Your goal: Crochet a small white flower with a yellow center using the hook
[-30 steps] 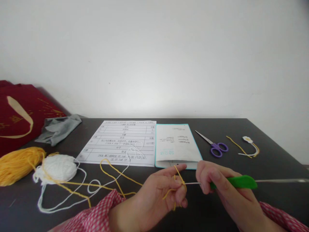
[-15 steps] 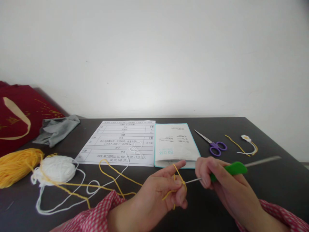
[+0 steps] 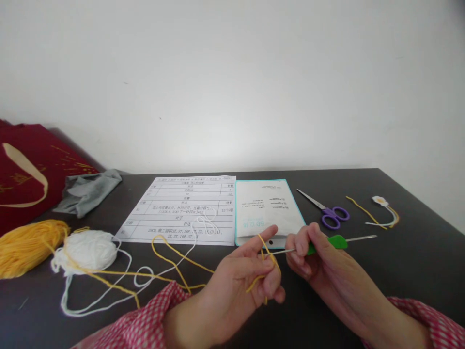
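Observation:
Yellow yarn (image 3: 263,243) loops over the raised index finger of my left hand (image 3: 243,281), and the thumb pinches it against the other fingers. A short yellow tail hangs below the pinch. My right hand (image 3: 327,276) is closed around the green grip of a crochet hook (image 3: 337,242). The hook's thin metal shaft points left and reaches the yarn at my left index finger; its tip is too small to make out. The hook's other metal end sticks out to the right. The yellow yarn runs back left to a yellow skein (image 3: 31,248).
White yarn ball (image 3: 90,252) lies beside the skein, its strand curling over a printed sheet (image 3: 174,208). Behind my hands lies a white packet (image 3: 263,206). Purple-handled scissors (image 3: 334,217) and a small crocheted flower (image 3: 380,200) are at right. A red bag (image 3: 29,169) stands left.
The hook's shaft has moved left and up, across the yarn beside my left index finger, and its right end sticks out less. My right hand has shifted slightly left and up.

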Demonstrator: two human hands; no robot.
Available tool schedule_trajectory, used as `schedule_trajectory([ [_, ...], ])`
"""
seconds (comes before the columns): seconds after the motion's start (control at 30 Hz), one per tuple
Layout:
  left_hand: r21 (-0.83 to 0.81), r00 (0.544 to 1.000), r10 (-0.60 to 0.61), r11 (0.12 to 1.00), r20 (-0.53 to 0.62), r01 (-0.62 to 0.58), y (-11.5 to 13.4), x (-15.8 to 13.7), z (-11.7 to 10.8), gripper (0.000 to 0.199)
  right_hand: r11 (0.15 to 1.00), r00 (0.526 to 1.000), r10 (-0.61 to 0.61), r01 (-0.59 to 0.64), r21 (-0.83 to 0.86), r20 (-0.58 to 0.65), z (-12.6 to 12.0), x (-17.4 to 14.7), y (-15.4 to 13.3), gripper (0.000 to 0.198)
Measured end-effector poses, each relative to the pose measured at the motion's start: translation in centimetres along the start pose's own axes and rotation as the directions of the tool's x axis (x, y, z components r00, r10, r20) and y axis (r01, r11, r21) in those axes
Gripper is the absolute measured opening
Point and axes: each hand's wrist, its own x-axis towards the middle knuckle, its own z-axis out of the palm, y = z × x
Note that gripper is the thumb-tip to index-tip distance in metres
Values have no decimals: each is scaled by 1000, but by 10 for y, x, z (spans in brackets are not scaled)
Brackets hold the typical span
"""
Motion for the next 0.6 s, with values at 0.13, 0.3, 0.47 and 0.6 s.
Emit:
schedule_trajectory([
  [0.13, -4, 1000, 0, 1000, -15, 0, 1, 1, 0, 63, 999, 1000, -17, 17, -34, -11, 1, -1, 0, 37],
  [0.3, -13, 1000, -23, 1000, -9, 23, 1, 0, 2, 63, 997, 1000, -19, 19, -69, -3, 1, -4, -1, 41],
  [0.47, -35, 998, -56, 998, -14, 55, 3, -1, 6, 61, 993, 999, -43, 45, -106, 18, 3, -5, -2, 42],
  [0.6, -56, 998, -68, 996, 1, 68, 3, -3, 7, 60, 993, 998, -55, 57, -99, 27, 5, -5, -3, 42],
])
